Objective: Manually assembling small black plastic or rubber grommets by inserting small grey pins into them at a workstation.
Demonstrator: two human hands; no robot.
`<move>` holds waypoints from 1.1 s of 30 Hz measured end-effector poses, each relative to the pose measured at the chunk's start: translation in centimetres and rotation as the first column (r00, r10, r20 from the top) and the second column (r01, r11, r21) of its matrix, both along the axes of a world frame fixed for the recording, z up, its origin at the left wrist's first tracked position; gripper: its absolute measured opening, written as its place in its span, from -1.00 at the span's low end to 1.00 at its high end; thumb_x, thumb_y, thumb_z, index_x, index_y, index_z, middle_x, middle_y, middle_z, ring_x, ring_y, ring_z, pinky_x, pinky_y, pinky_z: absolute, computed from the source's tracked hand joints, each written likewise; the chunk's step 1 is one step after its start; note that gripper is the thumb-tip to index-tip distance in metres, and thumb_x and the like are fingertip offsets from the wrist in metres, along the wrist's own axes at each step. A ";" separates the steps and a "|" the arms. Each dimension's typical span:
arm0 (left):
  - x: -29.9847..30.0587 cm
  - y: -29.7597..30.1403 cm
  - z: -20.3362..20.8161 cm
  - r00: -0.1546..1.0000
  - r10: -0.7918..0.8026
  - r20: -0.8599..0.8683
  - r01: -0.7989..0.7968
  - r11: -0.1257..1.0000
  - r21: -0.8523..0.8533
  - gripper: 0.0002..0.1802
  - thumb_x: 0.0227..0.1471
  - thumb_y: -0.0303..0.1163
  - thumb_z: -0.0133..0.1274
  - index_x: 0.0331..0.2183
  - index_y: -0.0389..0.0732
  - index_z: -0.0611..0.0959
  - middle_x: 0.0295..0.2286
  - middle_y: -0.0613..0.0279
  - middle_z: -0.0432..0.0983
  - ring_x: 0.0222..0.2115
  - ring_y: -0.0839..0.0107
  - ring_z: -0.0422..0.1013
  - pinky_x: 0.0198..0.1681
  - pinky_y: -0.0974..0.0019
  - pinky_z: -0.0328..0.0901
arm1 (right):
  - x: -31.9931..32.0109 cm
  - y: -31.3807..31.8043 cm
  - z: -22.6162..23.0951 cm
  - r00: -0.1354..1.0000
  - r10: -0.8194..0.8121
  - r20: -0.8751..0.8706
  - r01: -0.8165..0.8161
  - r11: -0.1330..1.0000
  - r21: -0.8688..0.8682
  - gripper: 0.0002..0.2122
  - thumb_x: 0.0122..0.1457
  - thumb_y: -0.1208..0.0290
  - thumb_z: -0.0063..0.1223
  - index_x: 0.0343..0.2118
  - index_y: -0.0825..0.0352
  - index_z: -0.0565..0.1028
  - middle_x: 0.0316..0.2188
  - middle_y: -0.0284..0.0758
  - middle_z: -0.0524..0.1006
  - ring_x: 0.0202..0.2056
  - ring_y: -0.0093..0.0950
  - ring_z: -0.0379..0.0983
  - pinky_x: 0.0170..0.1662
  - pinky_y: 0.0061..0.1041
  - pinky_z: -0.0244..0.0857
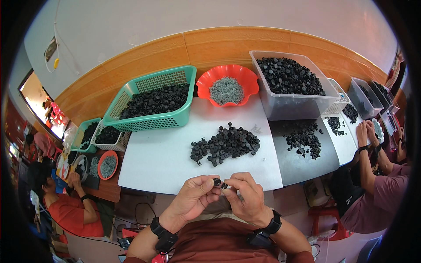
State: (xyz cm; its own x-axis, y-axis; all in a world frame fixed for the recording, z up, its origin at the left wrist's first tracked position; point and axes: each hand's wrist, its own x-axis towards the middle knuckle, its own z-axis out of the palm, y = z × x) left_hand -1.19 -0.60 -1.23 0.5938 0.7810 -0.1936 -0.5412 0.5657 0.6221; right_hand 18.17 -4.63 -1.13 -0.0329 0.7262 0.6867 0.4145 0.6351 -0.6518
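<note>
My left hand pinches a small round black plastic part between thumb and fingertips. Close beside it, my right hand is closed on another small black plastic piece. The two pieces are nearly together in front of my body, just off the near edge of the white tabletop; whether they touch I cannot tell. On that tabletop, beyond my hands, lies a loose pile of black plastic parts, several with a round flange.
Behind the pile stand a green basket of black parts, a red wavy-rimmed bowl of thin grey metal pieces, and a clear plastic bin of black caps. Small black parts cover some of the dark board at right. Co-workers sit on both sides.
</note>
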 end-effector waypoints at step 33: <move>0.9 -0.9 0.1 0.983 0.076 -0.167 -0.060 0.993 0.100 -0.74 0.22 -0.41 0.14 -0.11 -0.37 0.66 -0.27 0.15 0.64 -0.32 0.50 0.56 -0.19 0.43 0.53 | 0.0 -0.1 -0.2 1.000 -0.021 0.003 0.021 0.999 0.048 -0.77 0.08 0.64 0.29 -0.18 0.40 0.58 -0.31 -0.22 0.54 -0.48 -0.45 0.55 -0.48 -0.52 0.43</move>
State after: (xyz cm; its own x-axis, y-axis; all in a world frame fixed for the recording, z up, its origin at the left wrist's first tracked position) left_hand -0.27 -1.51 -1.10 0.5032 0.8380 -0.2111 -0.4581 0.4659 0.7570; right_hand 18.22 -4.70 -1.37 -0.0206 0.6929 0.7208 0.4305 0.6568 -0.6191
